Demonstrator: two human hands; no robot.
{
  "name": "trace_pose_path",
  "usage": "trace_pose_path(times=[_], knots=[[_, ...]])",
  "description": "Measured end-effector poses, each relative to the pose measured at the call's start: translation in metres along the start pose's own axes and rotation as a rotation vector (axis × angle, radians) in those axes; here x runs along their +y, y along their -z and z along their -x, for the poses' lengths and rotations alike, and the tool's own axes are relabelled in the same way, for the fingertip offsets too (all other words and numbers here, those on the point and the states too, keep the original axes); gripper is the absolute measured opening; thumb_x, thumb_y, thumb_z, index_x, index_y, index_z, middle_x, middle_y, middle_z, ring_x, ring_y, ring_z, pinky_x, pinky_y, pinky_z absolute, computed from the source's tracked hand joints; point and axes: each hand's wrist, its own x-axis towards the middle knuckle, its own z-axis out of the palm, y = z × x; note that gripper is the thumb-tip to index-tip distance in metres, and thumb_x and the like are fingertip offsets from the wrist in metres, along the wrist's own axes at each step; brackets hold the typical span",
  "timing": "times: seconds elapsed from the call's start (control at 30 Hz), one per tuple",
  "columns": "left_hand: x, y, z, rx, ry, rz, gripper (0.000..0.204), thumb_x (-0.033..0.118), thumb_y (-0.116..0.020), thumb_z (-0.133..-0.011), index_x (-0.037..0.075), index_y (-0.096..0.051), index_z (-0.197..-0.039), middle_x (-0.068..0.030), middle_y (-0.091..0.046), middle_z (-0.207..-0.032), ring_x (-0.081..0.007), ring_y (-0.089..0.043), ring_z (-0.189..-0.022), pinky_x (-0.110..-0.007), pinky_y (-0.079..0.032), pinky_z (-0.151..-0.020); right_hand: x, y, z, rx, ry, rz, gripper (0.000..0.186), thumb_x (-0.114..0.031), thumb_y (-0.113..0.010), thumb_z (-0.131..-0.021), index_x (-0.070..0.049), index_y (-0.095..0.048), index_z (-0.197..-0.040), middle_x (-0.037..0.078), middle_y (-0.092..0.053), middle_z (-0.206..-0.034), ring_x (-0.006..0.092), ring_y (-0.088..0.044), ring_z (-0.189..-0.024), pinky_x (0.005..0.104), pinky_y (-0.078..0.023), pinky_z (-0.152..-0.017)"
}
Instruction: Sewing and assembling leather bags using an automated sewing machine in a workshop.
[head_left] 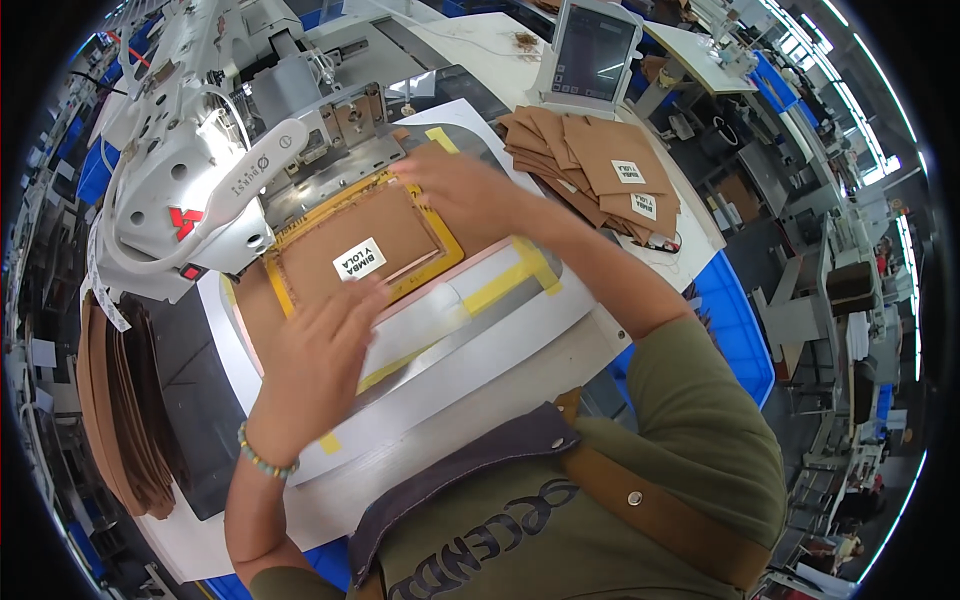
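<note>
A brown flat panel (322, 228) with a white printed label (358, 259) lies within a yellow rectangular frame (441, 266) under the head of a white sewing machine (160, 190). My left hand (322, 345) is over the frame's near left side, fingers stretched toward the label's lower edge, and slightly blurred. At the frame's far right corner, close to the machine's metal clamp (345, 150), is my right hand (465, 195). Motion smears its fingers, and whether they grip the frame or the panel cannot be made out.
Brown labelled pieces (610, 150) lie in a loose pile at the right, before a tilted control screen (590, 50). More brown pieces (115, 400) stand stacked at the left edge. A blue bin (735, 325) is below the table on the right.
</note>
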Motion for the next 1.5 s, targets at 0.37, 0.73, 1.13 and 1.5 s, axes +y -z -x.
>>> trace_pose_path(times=[0.37, 0.73, 1.13, 1.5], knots=[[-0.083, -0.067, 0.03, -0.06, 0.307, -0.192, 0.05, 0.021, -0.064, -0.106, 0.001, -0.057, -0.152, -0.0178, -0.053, -0.162, -0.0382, -0.049, -0.149, -0.049, -0.04, -0.121, -0.02, -0.067, -0.027, -0.139, 0.236, 0.406, 0.043, -0.009, -0.062, -0.095, -0.007, -0.069, -0.137, 0.009, -0.066, -0.15, 0.027, -0.058, -0.14, 0.0501, -0.042, -0.114], [-0.082, -0.072, 0.028, 0.021, 0.268, -0.286, 0.051, 0.028, -0.07, -0.103, 0.001, -0.062, -0.146, -0.0164, -0.061, -0.153, -0.0412, -0.055, -0.141, -0.049, -0.044, -0.116, -0.016, -0.031, 0.001, -0.143, 0.096, 0.586, 0.043, -0.008, -0.065, -0.095, -0.004, -0.069, -0.138, 0.008, -0.065, -0.152, 0.0285, -0.056, -0.142, 0.0439, -0.045, -0.116], [-0.087, -0.079, 0.032, 0.029, 0.299, -0.34, 0.051, 0.031, -0.069, -0.104, 0.006, -0.063, -0.148, -0.014, -0.059, -0.158, -0.0433, -0.055, -0.141, -0.049, -0.044, -0.115, -0.027, -0.033, -0.01, -0.17, 0.045, 0.589, 0.045, -0.002, -0.063, -0.091, 0.001, -0.067, -0.136, 0.015, -0.066, -0.147, 0.0318, -0.064, -0.125, 0.0413, -0.055, -0.104], [-0.088, -0.074, 0.035, 0.023, 0.318, -0.345, 0.051, 0.033, -0.067, -0.105, 0.003, -0.063, -0.147, -0.0165, -0.061, -0.155, -0.044, -0.058, -0.137, -0.049, -0.046, -0.114, -0.036, -0.022, -0.022, -0.286, -0.026, 0.471, 0.045, 0.0, -0.06, -0.091, 0.0, -0.067, -0.136, 0.012, -0.066, -0.146, 0.0319, -0.062, -0.125, 0.0428, -0.053, -0.108]])
